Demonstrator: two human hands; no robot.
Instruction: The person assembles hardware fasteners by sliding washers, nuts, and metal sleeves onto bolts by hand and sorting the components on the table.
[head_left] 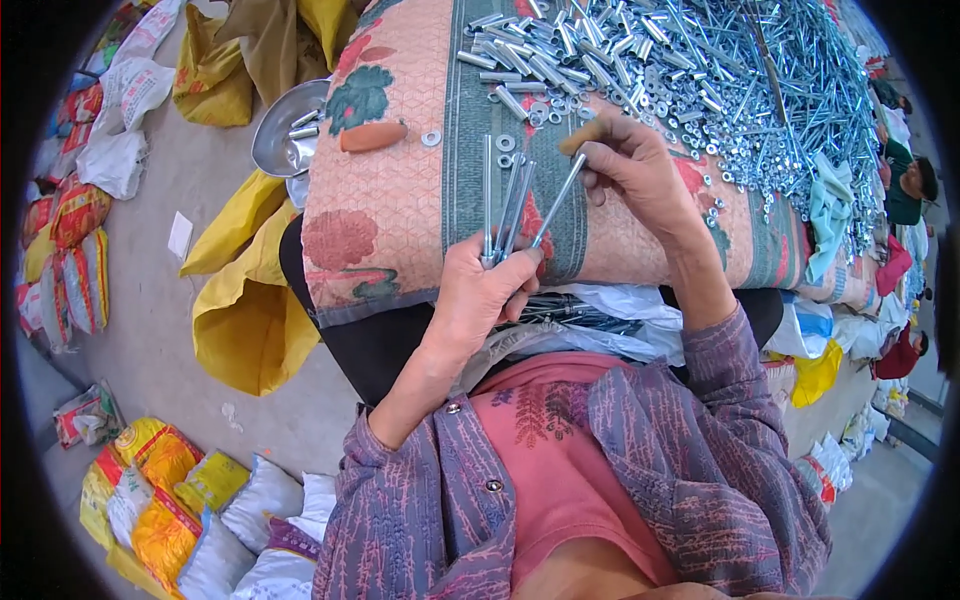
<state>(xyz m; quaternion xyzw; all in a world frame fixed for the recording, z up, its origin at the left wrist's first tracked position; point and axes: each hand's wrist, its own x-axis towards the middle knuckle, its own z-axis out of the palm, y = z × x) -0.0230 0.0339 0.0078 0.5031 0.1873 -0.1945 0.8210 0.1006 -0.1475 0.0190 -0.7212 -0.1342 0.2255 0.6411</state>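
Note:
My left hand is closed round several slim silver bolts, which stick up from the fist over the table's front edge. One more long bolt slants from this fist to my right hand. The right thumb and fingers pinch its upper end. A tan finger cot covers a fingertip of the right hand. On the cloth just beyond the bolts lie a washer and a small nut. Farther left are another washer and an orange-brown finger cot.
A flowered padded cloth covers the table. Metal sleeves, loose washers and nuts and a big heap of long bolts spread across its far right. A metal bowl sits at the left edge, near yellow sacks.

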